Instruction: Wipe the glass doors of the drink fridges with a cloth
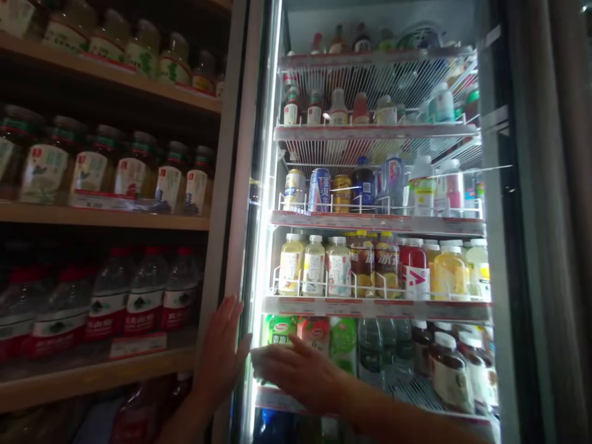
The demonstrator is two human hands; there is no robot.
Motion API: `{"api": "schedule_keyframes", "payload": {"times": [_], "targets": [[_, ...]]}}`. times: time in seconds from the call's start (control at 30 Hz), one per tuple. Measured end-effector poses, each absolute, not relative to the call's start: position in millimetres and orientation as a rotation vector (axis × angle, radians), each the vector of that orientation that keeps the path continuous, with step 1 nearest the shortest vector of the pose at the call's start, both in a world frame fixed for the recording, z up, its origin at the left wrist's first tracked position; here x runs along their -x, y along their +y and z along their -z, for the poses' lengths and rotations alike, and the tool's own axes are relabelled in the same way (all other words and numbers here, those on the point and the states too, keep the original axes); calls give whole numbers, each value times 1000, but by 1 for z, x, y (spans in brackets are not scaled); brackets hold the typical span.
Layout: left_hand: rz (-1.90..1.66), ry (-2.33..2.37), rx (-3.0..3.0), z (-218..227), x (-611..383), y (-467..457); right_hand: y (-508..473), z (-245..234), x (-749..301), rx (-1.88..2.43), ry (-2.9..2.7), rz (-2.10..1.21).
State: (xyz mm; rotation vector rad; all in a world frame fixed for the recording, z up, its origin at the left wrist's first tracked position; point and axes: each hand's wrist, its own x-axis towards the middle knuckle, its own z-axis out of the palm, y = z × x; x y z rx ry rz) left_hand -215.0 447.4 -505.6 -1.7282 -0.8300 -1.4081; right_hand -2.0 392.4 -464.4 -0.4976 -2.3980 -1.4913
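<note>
My left hand (221, 354) is raised at the upright frame (235, 185) on the left side of a lit drinks fridge (377, 305). Its fingers point up and the thumb is spread; it appears to rest on the frame. My right hand (303, 373) reaches in from the lower right, in front of the fridge's lower shelf. Those fingers stretch left toward the frame, slightly blurred, with nothing visible in them. Behind it stand a green pack (280, 330) and a red pack (314, 333), partly covered by the hand. Whether glass lies between them I cannot tell.
Wooden shelves (106, 213) on the left carry rows of jars and red-capped water bottles (148, 296). Inside the fridge, wire-fronted shelves hold cans (319, 190), tea bottles (340, 266) and brown bottles (448, 373). A dark frame (513, 246) borders the fridge's right side.
</note>
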Motion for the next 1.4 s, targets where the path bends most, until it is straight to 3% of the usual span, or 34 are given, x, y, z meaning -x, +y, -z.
{"api": "schedule_keyframes", "payload": {"times": [0.2,0.4,0.53,0.63,0.87,0.93,1.03,1.1,1.3,1.4], "targets": [[1414,-818,1747,508,205,445,389,398,-56,1002,-1760,1411],[1375,-738,1780,507,173,444,348,467,-133,696,-2273,1659],[1408,-711,1757,491,151,447,344,403,-182,1109,-1723,1568],[1451,-737,1725,479,135,449,345,372,-199,1166,-1441,1504],[1496,-767,1678,479,126,453,313,500,-207,824,-2238,1676],[1518,-778,1713,480,126,453,310,480,-223,902,-2131,1662],[1554,-853,1767,478,124,448,317,413,-251,1188,-1524,1566],[1571,-906,1780,476,122,444,322,395,-261,1235,-1272,1526],[1588,-875,1793,474,122,441,309,505,-255,1059,-1965,1667],[1614,-891,1794,474,118,440,301,486,-272,1152,-1890,1658]]}}
